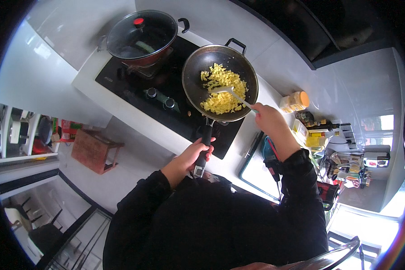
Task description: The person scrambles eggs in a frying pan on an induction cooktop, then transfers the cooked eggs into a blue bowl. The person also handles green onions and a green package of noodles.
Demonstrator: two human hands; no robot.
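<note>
My left hand is closed around the black handle of a dark wok, which sits on the right part of the black cooktop. Pieces of yellow food, apparently scrambled egg, lie spread in the wok. With my right hand I hold a pale spatula by its handle, its head among the yellow pieces. Two round control knobs are on the cooktop, left of the wok.
A large pot with a glass lid stands on the far-left burner. Along the wall at right are an orange-lidded jar, bottles and a utensil rack. A wooden stool stands on the floor at left.
</note>
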